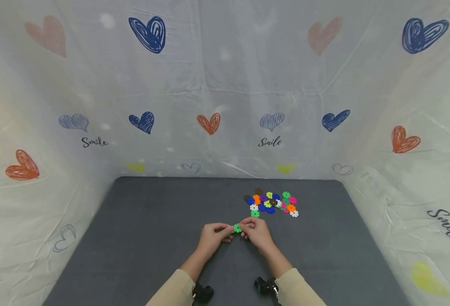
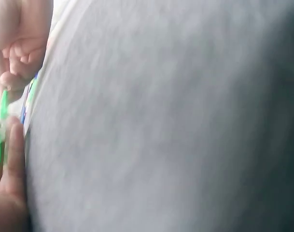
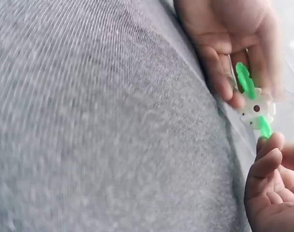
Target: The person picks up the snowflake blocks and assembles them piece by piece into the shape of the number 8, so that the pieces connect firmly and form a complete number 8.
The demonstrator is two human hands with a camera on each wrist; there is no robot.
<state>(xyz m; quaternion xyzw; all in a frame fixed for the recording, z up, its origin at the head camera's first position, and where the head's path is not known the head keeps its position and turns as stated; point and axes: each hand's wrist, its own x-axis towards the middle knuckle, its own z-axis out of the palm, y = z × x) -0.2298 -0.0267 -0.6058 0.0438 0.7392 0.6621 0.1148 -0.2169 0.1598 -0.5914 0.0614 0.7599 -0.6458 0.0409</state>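
Note:
Before me, low over the dark table (image 1: 159, 255), my two hands meet at a small joined piece of notched snowflake discs. The right wrist view shows a white snowflake disc (image 3: 265, 107) set edgewise between two green snowflake discs, one (image 3: 244, 78) on the left-hand side and the other (image 3: 265, 128) on the right-hand side. My left hand (image 1: 210, 239) holds the left-hand green disc between thumb and fingers. With thumb and forefinger, my right hand (image 1: 259, 233) pinches the rim of the other green disc, its remaining fingers curled under.
Beyond my right hand lies a loose pile of colourful snowflake discs (image 1: 273, 202), including blue, orange, white, pink and green. A stray green disc (image 1: 255, 213) is at its near edge. A heart-patterned curtain (image 1: 232, 102) surrounds the table's back and sides.

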